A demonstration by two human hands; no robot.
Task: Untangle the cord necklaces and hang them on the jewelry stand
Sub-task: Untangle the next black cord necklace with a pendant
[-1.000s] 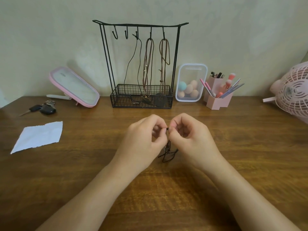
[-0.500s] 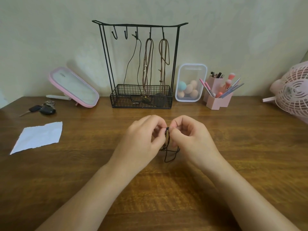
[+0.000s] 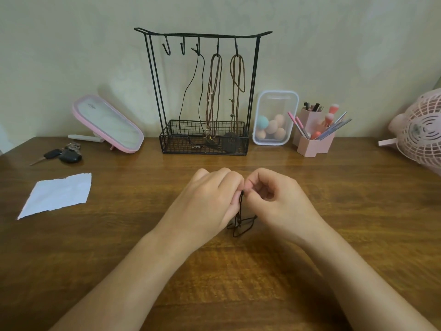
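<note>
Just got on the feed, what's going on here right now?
A person is working on a tangled black cord necklace over the wooden table. The left hand and right hand pinch its upper end between them. On the jewelry stand behind, three necklaces already hang, one black and two brown. The two leftmost hooks are free.

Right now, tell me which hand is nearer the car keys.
Left. The left hand sits right of the car keys, lower in view; the right hand lies just beyond it, farther from them. Both pinch the black cord.
</note>
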